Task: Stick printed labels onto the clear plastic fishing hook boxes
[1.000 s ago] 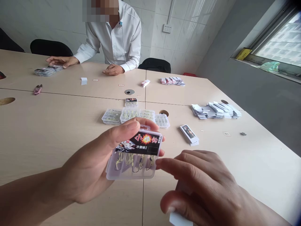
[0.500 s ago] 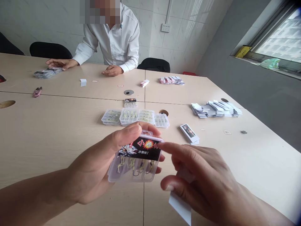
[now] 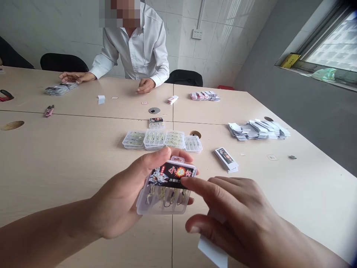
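Grips in the left hand (image 3: 119, 201) a small clear plastic box (image 3: 164, 195) of fishing hooks with a black and red label, just above the near edge of the pale wooden table (image 3: 69, 156). Wraps thumb over the box's top left corner and fingers round its back, lid facing up.

Lays the right hand's (image 3: 234, 219) outstretched forefinger on the label's lower right corner. Pinches a white paper strip (image 3: 213, 251) under the thumb, with the other fingers half curled and the strip's end poking out below the palm.

Beyond the box, at the table's middle: a row of four clear plastic hook cases (image 3: 161, 139) side by side, with one small labelled case (image 3: 156, 122) just behind them. Right of the row, a short stack of printed label cards (image 3: 226, 160). Nearer the right edge, a fanned heap of white backing papers (image 3: 258, 130).

At the far edge, a person in a white shirt (image 3: 139, 48), seated, both hands on the table, one beside a pile of dark cards (image 3: 57, 89). Near the left edge, small pink clippers (image 3: 49, 110).
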### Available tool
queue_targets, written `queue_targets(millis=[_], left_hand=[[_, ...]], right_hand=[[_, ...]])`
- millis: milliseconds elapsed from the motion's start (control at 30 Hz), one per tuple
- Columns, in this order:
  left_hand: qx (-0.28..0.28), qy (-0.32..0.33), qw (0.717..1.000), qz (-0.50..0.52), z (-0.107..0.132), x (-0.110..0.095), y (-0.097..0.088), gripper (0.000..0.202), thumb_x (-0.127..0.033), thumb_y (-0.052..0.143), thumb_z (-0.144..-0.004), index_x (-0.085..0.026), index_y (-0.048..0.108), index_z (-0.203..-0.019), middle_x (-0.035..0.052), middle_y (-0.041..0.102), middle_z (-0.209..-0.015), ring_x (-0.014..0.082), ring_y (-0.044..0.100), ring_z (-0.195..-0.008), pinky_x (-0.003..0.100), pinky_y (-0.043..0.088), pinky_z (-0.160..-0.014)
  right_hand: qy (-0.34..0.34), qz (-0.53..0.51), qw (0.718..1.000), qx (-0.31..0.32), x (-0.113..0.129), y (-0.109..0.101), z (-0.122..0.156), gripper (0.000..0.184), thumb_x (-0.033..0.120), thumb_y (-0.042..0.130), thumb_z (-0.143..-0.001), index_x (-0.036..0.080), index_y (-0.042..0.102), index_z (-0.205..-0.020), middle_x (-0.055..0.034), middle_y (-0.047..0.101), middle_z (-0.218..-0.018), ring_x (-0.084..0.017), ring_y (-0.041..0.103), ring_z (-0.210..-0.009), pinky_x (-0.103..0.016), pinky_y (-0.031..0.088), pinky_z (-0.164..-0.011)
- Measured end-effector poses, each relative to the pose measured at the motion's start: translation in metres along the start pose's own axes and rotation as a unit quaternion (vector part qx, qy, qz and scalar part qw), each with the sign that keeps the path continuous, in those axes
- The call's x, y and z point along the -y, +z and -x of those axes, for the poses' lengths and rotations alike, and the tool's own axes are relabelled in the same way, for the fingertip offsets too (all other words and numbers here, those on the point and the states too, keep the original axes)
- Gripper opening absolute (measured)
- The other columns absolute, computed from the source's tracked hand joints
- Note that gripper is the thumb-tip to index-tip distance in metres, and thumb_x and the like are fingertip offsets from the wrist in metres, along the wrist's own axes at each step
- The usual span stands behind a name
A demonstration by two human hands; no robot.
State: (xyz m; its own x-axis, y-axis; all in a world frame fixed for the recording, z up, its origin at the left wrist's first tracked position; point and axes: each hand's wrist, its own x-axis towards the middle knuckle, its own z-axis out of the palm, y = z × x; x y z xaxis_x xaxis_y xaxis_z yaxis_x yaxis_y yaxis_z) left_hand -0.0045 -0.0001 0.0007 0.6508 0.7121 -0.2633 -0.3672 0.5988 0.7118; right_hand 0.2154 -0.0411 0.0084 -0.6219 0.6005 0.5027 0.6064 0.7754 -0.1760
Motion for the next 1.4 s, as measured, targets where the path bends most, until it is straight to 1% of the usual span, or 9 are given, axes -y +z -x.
queue_targets(millis=[267,433,600,733,833,933,1033,1233,1400], left_hand=[[-0.023,-0.018,0.998,0.058,-0.006,-0.001,0.003,0.041,-0.055,0.076,-0.087,-0.020,0.075,-0.108,0.0071,0.083,-0.098,0.0195,0.080,-0.087,0.026,0.065,-0.077],[-0.027,-0.024,0.999,0.038,-0.005,-0.002,0.007,0.045,-0.058,0.075,-0.087,-0.018,0.072,-0.108,0.0111,0.083,-0.098,0.0221,0.080,-0.090,0.029,0.064,-0.079],[-0.057,-0.035,0.997,0.028,-0.004,-0.003,0.008,0.052,-0.061,0.078,-0.081,-0.019,0.071,-0.110,0.0084,0.080,-0.095,0.0223,0.077,-0.088,0.032,0.064,-0.080],[-0.055,-0.034,0.998,0.013,-0.003,-0.003,0.007,0.050,-0.059,0.073,-0.085,-0.018,0.069,-0.113,0.0089,0.079,-0.095,0.0220,0.075,-0.088,0.032,0.062,-0.081],[-0.052,-0.038,0.998,-0.001,-0.004,-0.001,0.008,0.041,-0.046,0.075,-0.085,-0.020,0.066,-0.115,0.0061,0.078,-0.095,0.0201,0.074,-0.091,0.030,0.059,-0.083],[-0.047,-0.051,0.997,-0.031,-0.012,0.008,0.008,0.036,-0.023,0.079,-0.077,-0.021,0.062,-0.109,0.0013,0.074,-0.087,0.0161,0.072,-0.081,0.025,0.054,-0.073],[-0.061,-0.050,0.994,-0.069,-0.026,0.020,0.005,0.036,-0.017,0.077,-0.076,-0.021,0.058,-0.107,0.0002,0.072,-0.083,0.0136,0.067,-0.074,0.023,0.048,-0.069],[-0.121,-0.025,0.982,-0.145,-0.046,0.031,-0.003,0.031,-0.031,0.073,-0.089,-0.024,0.053,-0.112,-0.0004,0.067,-0.094,0.0158,0.064,-0.087,0.028,0.046,-0.080],[-0.166,-0.024,0.958,-0.234,-0.035,0.027,-0.020,0.045,-0.040,0.072,-0.090,-0.025,0.052,-0.127,0.0089,0.065,-0.127,0.0263,0.063,-0.115,0.035,0.047,-0.090]], right_hand=[[-0.008,-0.017,1.000,0.010,-0.001,0.004,0.001,0.029,0.042,0.044,-0.111,0.018,0.058,-0.119,0.0073,0.062,-0.066,-0.012,0.059,-0.052,-0.028,0.045,-0.053],[-0.012,-0.019,1.000,-0.005,-0.001,0.004,-0.001,0.031,0.040,0.044,-0.112,0.015,0.062,-0.114,0.0056,0.064,-0.065,-0.011,0.060,-0.052,-0.028,0.046,-0.052],[-0.013,-0.016,1.000,-0.002,0.000,0.003,-0.002,0.031,0.040,0.044,-0.111,0.016,0.062,-0.115,0.0052,0.065,-0.066,-0.012,0.061,-0.052,-0.029,0.047,-0.052],[-0.021,-0.029,0.999,0.003,0.002,-0.001,-0.001,0.029,0.038,0.044,-0.112,0.015,0.059,-0.121,0.0038,0.068,-0.070,-0.012,0.066,-0.059,-0.028,0.049,-0.057],[-0.037,-0.043,0.998,0.012,0.002,-0.005,-0.001,0.029,0.037,0.045,-0.111,0.015,0.061,-0.120,0.0032,0.069,-0.072,-0.011,0.066,-0.060,-0.028,0.050,-0.058],[-0.045,-0.043,0.998,0.012,0.004,-0.009,-0.001,0.031,0.039,0.047,-0.110,0.015,0.065,-0.117,0.0034,0.068,-0.070,-0.012,0.065,-0.057,-0.029,0.049,-0.056],[-0.040,-0.036,0.998,0.016,0.006,-0.014,0.003,0.031,0.038,0.047,-0.110,0.015,0.066,-0.118,0.0027,0.069,-0.071,-0.013,0.067,-0.060,-0.031,0.049,-0.056],[-0.017,0.002,0.998,0.062,0.000,-0.015,0.008,0.031,0.037,0.045,-0.111,0.017,0.069,-0.109,0.0027,0.064,-0.071,-0.016,0.058,-0.056,-0.034,0.041,-0.050],[0.021,-0.014,0.994,0.104,-0.007,-0.012,0.003,0.018,0.021,0.061,-0.102,0.016,0.070,-0.117,0.0014,0.063,-0.075,-0.018,0.055,-0.057,-0.033,0.038,-0.050]])
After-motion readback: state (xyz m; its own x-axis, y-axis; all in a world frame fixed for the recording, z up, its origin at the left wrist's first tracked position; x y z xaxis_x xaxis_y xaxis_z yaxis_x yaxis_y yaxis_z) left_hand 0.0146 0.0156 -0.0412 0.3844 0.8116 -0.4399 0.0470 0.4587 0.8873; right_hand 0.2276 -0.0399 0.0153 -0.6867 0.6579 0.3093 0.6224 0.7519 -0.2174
